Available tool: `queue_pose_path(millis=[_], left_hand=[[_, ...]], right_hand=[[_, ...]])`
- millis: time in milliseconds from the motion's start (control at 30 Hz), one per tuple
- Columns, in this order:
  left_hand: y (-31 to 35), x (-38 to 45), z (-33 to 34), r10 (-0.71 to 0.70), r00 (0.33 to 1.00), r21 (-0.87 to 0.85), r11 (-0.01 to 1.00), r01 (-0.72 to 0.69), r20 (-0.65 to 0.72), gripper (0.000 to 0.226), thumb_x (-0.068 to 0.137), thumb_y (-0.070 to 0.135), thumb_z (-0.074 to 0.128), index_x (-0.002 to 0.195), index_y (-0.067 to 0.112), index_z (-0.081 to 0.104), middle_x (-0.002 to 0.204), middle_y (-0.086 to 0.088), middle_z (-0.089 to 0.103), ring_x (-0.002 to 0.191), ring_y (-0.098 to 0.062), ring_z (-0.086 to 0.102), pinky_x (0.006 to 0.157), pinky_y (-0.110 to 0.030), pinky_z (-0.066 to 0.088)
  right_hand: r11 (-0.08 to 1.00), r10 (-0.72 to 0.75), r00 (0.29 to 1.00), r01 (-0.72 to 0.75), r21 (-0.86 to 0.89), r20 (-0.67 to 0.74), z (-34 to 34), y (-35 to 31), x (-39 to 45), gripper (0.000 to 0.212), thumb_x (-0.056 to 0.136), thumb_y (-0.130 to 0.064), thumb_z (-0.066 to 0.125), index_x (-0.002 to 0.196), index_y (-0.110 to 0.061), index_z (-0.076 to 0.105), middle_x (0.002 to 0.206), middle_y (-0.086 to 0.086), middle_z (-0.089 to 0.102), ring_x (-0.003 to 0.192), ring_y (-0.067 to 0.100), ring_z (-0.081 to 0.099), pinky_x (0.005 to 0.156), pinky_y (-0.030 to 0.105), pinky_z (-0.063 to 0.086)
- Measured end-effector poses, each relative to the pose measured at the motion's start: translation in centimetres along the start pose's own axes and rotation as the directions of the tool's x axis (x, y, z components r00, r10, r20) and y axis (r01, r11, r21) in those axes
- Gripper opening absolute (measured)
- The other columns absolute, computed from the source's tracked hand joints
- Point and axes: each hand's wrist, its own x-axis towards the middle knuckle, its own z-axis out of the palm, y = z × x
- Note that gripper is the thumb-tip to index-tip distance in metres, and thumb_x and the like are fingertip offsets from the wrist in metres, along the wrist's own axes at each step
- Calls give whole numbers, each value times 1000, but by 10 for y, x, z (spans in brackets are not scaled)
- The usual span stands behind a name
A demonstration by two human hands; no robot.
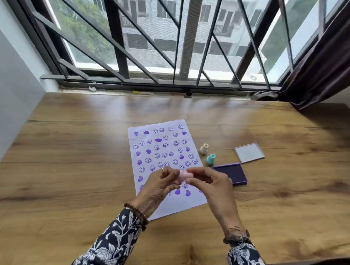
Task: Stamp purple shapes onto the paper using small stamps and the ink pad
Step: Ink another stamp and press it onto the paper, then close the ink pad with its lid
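Note:
A white paper (165, 150) lies mid-table, covered with several purple hearts and smiley faces. Above its lower part I hold a small pink stamp (182, 175) lying sideways between both hands: my left hand (160, 183) pinches its left end, my right hand (208, 184) pinches its right end. To the right of the paper stand a cream stamp (204, 148) and a teal stamp (210, 159), both upright. The open purple ink pad (231, 173) sits just right of my right hand, partly hidden by it.
The ink pad's clear lid (249, 152) lies behind the pad. The wooden table (68, 157) runs up to a barred window; a dark curtain (329, 65) hangs at the far right. A grey wall (9, 97) borders the left.

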Motion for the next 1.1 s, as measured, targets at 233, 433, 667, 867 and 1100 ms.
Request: queue_pose_path(millis=[233,433,667,867,1100], left_hand=[[-3,19,36,80,991,185,978,-99,105,17,59,13,74,66,11,59,72,-6,67,65,-11,61,63,-15,53],[-5,44,70,210,962,646,714,-272,173,23,67,5,77,82,5,60,82,-13,69,76,-17,63,73,-30,55],[-21,109,110,528,812,931,101,-352,249,18,80,34,62,92,19,65,98,-4,61,99,-21,49,78,-28,26],[-25,152,127,455,853,967,-122,-223,254,22,81,38,51,88,19,61,97,-1,65,102,-23,41,76,-37,14],[-31,164,128,392,893,970,-181,-162,222,18,84,31,47,89,17,55,99,-4,62,104,-23,37,91,-43,21]], right_hand=[[982,126,992,-126,141,6,-43,15,22,21,66,-16,80,86,-17,76,79,2,78,80,15,73,71,21,57],[993,112,993,-112,-25,-26,-70,30,41,16,72,-16,75,83,-27,76,74,-8,76,75,0,68,62,11,51],[989,-26,995,12,-144,-98,-101,39,85,26,80,-14,68,107,-16,66,91,-3,71,85,5,67,80,16,52],[991,58,973,-84,-107,-225,-123,65,117,26,82,-1,61,106,-10,65,100,10,69,90,19,64,82,16,46],[856,45,820,-326,-402,-570,-157,104,128,17,85,-8,55,99,-11,66,106,15,62,94,33,58,74,33,43]])
